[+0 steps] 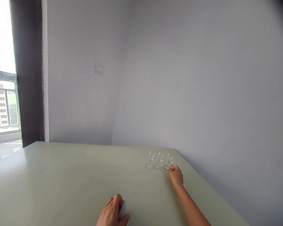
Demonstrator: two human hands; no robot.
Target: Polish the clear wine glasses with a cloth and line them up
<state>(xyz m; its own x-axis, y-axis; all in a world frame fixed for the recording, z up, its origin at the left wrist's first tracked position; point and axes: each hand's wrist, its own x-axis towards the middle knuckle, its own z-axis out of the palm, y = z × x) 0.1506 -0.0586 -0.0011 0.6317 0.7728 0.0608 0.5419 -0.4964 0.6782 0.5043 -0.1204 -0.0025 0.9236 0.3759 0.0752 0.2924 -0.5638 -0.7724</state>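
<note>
Three clear stemmed glasses stand upright in a row near the table's far right corner: the left glass (151,157), the middle glass (160,158) and the right glass (169,157). My right hand (176,175) reaches to the right glass, its thumb and forefinger beside the stem and foot with a gap between them; contact is unclear. Low in the view, my left hand (113,211) is curled round a whitish, see-through item (122,209), mostly hidden by the fingers.
The pale green table (80,175) reaches back to grey walls (191,78). A switch (99,68) is on the left wall. At far left, a dark frame (29,72) borders a window with a railing (6,89).
</note>
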